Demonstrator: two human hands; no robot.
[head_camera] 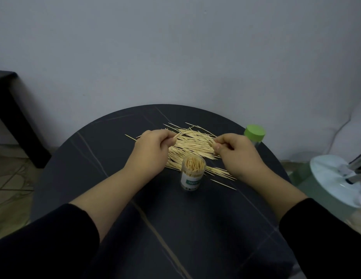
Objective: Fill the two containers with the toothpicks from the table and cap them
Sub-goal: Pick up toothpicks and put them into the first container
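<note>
Head view, looking down on a round dark table (pixel 95 158). A loose heap of toothpicks (pixel 195 143) lies across its far half. The left hand (pixel 153 150) pinches a few by their ends at the heap's left edge; the right hand (pixel 236 156), fingers curled, pinches more at the right edge. Just in front stands an open container (pixel 193 174), upright and nearly full. A second container (pixel 254 135), with a green lid, stands at the table's right rim. This looks like the gathering step. Next, the pinched sticks need lining up and dropping upright into the open mouth.
</note>
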